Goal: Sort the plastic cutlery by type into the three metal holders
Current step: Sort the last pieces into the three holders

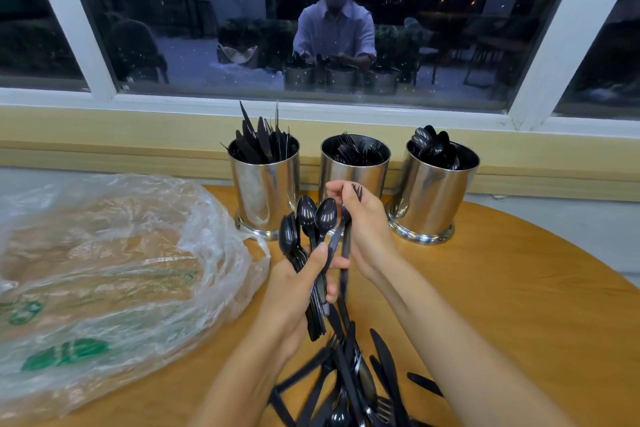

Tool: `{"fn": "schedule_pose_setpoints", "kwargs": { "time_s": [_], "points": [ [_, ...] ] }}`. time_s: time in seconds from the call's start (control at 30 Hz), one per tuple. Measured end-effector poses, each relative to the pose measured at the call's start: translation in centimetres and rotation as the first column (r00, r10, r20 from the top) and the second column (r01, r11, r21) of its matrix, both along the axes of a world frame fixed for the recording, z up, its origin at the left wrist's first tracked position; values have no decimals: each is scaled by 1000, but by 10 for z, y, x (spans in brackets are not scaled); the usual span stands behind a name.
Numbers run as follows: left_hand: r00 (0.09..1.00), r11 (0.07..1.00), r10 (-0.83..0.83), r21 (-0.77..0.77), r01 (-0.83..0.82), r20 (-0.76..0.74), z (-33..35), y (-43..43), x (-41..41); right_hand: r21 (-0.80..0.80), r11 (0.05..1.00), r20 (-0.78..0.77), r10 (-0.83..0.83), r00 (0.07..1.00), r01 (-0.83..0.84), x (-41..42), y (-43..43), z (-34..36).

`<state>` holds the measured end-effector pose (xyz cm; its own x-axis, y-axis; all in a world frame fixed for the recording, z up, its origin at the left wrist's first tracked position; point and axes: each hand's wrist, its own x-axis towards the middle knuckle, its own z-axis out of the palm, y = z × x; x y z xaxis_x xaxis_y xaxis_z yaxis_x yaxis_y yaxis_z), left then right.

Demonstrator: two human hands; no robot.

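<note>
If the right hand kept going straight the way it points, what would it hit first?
Most likely the middle metal holder: the right hand, gripping a fork, points up and away toward its near wall, though depth is unclear.

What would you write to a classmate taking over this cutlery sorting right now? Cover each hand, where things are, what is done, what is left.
Left hand grips a bunch of spoons, bowls up.
Right hand grips at least one fork, tines up.
Done: the knife holder on the left, the fork holder in the middle and the spoon holder on the right each hold sorted pieces.
Left: drop the held pieces in, then sort the mixed pile nearest the person.
</note>
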<state>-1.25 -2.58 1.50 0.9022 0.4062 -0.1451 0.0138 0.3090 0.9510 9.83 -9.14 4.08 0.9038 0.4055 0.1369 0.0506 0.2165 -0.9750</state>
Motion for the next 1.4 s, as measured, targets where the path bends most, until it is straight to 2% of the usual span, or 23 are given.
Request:
{"fn": "schedule_pose_setpoints", "kwargs": {
  "time_s": [0.07,0.17,0.23,0.33,0.4,0.47,0.53,0.63,0.77,0.87,0.93,1.03,1.17,1.3,1.33,1.4],
  "points": [
    [1000,1000,12,20,-12,-1,-2,1,5,-138,990,130,-18,991,36,6,-2,-2],
    [1000,999,22,41,-23,19,-4,2,10,-408,897,380,-1,925,169,15,-8,-1],
    [999,998,40,43,-42,34,-4,3,12,-506,858,349,112,930,87,20,-14,8],
    [997,996,75,35,-76,37,-5,8,14,-634,766,186,288,939,-109,27,-28,26],
    [996,996,83,30,-84,32,-5,12,16,-649,746,153,319,935,-148,36,-38,38],
    [995,995,96,39,-97,32,-4,16,18,-606,794,250,232,940,-35,48,-44,50],
    [993,993,113,38,-115,39,-3,20,20,-496,858,364,69,929,130,65,-48,66],
    [990,991,129,30,-131,49,0,23,24,-266,886,529,-195,826,380,93,-49,89],
    [990,991,131,30,-133,56,4,23,27,33,885,477,-422,771,464,117,-44,107],
    [990,992,124,24,-126,59,5,24,29,74,859,461,-480,747,506,131,-42,103],
    [991,993,117,24,-119,65,6,25,29,5,845,537,-453,712,534,137,-44,94],
    [992,994,102,24,-104,71,6,25,30,-152,825,664,-322,675,544,142,-49,78],
    [994,996,83,20,-85,65,8,23,33,-394,747,786,-27,617,535,142,-43,61],
    [996,997,68,28,-70,65,11,19,36,-587,607,785,266,559,535,138,-25,52],
    [995,998,63,19,-64,72,11,19,37,-577,601,798,267,541,554,137,-22,52],
    [995,998,58,5,-58,80,12,19,37,-471,664,837,128,532,581,134,-20,60]
  ]
}}
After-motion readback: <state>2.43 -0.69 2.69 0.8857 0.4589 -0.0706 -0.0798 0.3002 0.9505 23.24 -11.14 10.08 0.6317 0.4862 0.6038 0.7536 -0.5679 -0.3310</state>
